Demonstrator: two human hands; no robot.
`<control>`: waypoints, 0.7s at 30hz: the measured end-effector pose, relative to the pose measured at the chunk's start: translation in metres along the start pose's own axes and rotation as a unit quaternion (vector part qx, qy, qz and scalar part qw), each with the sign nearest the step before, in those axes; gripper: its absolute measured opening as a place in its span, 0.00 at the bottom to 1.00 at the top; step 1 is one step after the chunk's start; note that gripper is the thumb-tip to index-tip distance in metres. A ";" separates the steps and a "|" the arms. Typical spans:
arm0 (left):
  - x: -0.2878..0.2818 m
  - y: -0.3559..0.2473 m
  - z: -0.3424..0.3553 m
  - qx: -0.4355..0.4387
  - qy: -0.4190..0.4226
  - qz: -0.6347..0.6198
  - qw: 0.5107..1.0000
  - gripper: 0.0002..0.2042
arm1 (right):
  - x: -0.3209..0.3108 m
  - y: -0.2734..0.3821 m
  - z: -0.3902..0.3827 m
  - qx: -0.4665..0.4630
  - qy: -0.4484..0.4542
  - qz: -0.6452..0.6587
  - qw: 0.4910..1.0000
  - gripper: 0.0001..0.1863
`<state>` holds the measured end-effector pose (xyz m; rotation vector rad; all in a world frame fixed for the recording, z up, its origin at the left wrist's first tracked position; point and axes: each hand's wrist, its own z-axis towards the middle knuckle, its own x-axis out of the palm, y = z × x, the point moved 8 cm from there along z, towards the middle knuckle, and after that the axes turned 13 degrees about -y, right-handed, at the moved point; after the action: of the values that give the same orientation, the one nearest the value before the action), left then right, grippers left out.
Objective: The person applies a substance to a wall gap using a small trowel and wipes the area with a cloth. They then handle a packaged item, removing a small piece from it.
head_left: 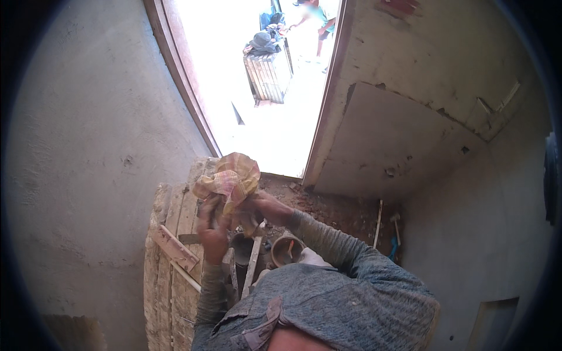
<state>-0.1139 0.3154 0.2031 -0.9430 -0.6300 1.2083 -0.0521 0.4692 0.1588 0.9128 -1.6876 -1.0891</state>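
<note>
A crumpled checked cloth [237, 181], yellow with pink, is raised in front of me over the end of a plank platform. My left hand [212, 229] is at its lower left, fingers bent up against the fabric and somewhat blurred. From the right, my right hand [269, 207] grips the bottom of the cloth, its fingertips mostly hidden. Below the hands a dark bucket [241, 250] stands beside a narrow wooden strip [252, 266]. A round pot [280, 251] with a small orange thing inside is close to my body.
Rough planks [167, 281] at the left carry a flat wooden board [175, 248]. Ahead is a bright doorway [269, 134]; outside, a person [322, 20] bends near a slatted crate [266, 79]. Rubble [333, 210] covers the floor, and long-handled tools [396, 231] lean at the right.
</note>
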 end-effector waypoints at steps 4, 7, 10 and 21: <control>0.034 0.000 -0.018 0.117 0.053 0.130 0.983 0.20 | 0.021 -0.007 -0.013 0.011 0.022 0.039 0.999 0.19; 0.040 -0.011 -0.016 0.146 0.071 0.125 0.979 0.18 | 0.021 -0.006 -0.011 -0.037 0.003 -0.005 0.999 0.14; 0.033 0.015 -0.025 0.033 0.071 0.080 0.994 0.16 | 0.018 -0.004 -0.016 -0.030 -0.034 -0.071 0.996 0.12; 0.044 0.030 -0.030 -0.096 0.132 0.004 0.987 0.18 | 0.011 -0.019 -0.003 -0.244 -0.042 -0.207 0.947 0.13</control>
<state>-0.0922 0.3520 0.1594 -1.2445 -0.5369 1.0186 -0.0508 0.4526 0.1447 0.9174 -1.2201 -1.7541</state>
